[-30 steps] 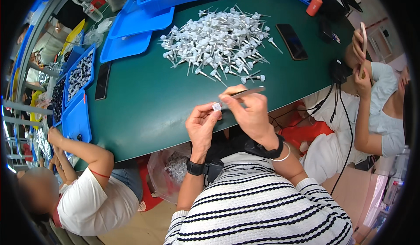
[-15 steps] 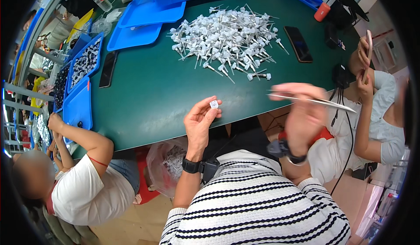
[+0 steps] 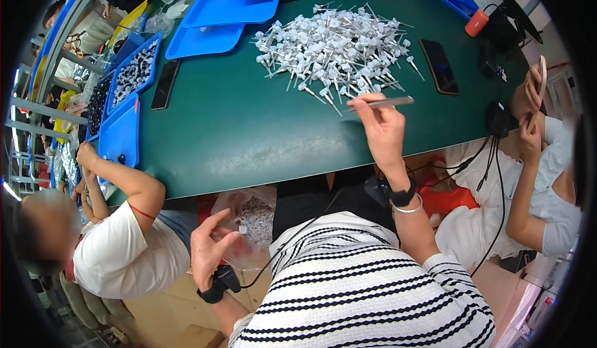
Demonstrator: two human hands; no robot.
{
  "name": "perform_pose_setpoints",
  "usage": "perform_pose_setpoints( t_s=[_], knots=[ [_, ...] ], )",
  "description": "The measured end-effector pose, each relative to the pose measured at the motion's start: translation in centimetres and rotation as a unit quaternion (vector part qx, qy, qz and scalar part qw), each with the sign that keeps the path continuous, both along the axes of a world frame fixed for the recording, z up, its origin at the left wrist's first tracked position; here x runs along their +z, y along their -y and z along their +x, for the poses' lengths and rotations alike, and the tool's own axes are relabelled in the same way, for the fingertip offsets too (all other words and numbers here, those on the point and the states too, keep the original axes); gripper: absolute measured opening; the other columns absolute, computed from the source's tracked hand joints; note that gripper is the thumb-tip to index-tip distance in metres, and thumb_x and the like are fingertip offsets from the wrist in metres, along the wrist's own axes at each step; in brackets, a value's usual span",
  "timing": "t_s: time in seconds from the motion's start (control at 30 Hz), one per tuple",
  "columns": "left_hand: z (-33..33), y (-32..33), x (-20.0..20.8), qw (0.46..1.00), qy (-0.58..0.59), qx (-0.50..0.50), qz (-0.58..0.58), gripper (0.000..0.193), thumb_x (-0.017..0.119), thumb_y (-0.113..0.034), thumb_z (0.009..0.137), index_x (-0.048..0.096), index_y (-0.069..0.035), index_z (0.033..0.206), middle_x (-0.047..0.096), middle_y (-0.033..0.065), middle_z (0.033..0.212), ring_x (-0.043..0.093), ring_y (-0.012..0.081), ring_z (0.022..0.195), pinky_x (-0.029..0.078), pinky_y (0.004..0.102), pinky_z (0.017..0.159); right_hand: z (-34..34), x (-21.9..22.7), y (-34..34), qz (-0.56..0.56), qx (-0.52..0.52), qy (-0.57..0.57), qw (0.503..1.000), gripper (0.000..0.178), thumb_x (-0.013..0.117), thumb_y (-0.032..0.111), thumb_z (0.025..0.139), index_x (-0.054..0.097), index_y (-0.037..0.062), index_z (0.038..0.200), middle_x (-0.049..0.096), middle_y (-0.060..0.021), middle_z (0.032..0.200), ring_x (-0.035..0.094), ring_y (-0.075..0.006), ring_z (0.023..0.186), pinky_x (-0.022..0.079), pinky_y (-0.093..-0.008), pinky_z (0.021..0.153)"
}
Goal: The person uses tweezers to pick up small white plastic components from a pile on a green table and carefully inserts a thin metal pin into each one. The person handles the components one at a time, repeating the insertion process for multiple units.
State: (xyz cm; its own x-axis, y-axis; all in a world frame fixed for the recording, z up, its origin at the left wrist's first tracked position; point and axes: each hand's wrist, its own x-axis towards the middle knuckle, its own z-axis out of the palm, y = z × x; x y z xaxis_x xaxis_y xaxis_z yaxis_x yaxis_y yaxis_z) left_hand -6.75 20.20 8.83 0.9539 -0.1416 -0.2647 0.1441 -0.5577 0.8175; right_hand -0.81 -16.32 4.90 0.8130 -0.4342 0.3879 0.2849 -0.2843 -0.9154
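My left hand [image 3: 210,248] is off the table's near edge, beside a clear plastic bag [image 3: 264,200] filled with small white pieces. Its thumb and forefinger are spread apart. Just past the fingertips is a small white plastic piece [image 3: 243,229], apparently loose above the bag. My right hand [image 3: 384,133] reaches over the table, its fingers closed round metal tweezers [image 3: 398,101]. The tweezers' tips are at the near edge of a heap of white plastic parts with thin stems [image 3: 336,46]; whether they grip a part cannot be made out.
The green table [image 3: 280,143] carries two phones [image 3: 439,67], stacked blue trays [image 3: 205,41] and an orange cylinder [image 3: 477,23]. At left, a person [image 3: 130,248] sits by blue bins of small parts [image 3: 134,74]. Another person [image 3: 544,180] holds a phone at right. Black cables [image 3: 495,143] hang off the edge.
My left hand has moved down and left from above the table to the bag and parted its fingers, letting go of the white piece. My right hand has carried the tweezers left and forward to the heap.
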Motion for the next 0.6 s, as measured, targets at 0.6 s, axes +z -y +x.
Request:
perform_pose_setpoints(
  t_s=[0.6],
  knots=[
    [19.7,20.7,-5.7,0.942,0.306,-0.102,0.094,0.016,0.072,-0.016,0.08,0.07,-0.004,0.09,0.067,0.0113,0.073,0.064,0.0274,0.063,0.049,0.0376,0.06,-0.7,-2.4,1.0,-0.008,0.016,-0.07,0.997,0.02,0.063,0.016,0.095,0.064,-0.0043,0.098,0.069,-0.0084,0.087,0.065,-0.0123,0.074,0.052,-0.0238,0.066]
  ],
)
